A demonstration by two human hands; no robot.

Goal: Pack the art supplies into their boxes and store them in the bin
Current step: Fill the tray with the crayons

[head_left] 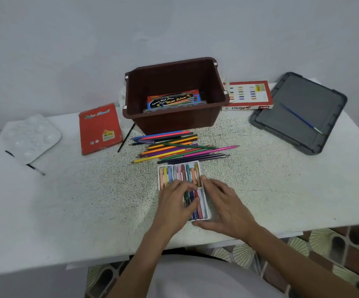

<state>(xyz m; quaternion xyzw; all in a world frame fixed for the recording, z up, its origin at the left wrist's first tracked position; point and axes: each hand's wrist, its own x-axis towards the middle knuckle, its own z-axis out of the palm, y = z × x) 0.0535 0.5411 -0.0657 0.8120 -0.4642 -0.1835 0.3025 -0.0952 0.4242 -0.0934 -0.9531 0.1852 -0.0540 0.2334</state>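
A white pastel tray with several coloured oil pastels lies on the table near me. My left hand is curled over the tray's near half, thumb and fingers pinching a pastel there. My right hand holds the tray's right side, forefinger on its right edge and thumb at its near corner. Behind the tray lies a pile of colour pencils. The brown bin stands beyond them with a water colour box inside. The oil pastels box sits right of the bin, a red pencil box to its left.
The grey bin lid lies at the far right with a blue brush on it. A white palette and a thin black brush are at the far left. A black stick lies beside the red box. The table's near edge is close to my body.
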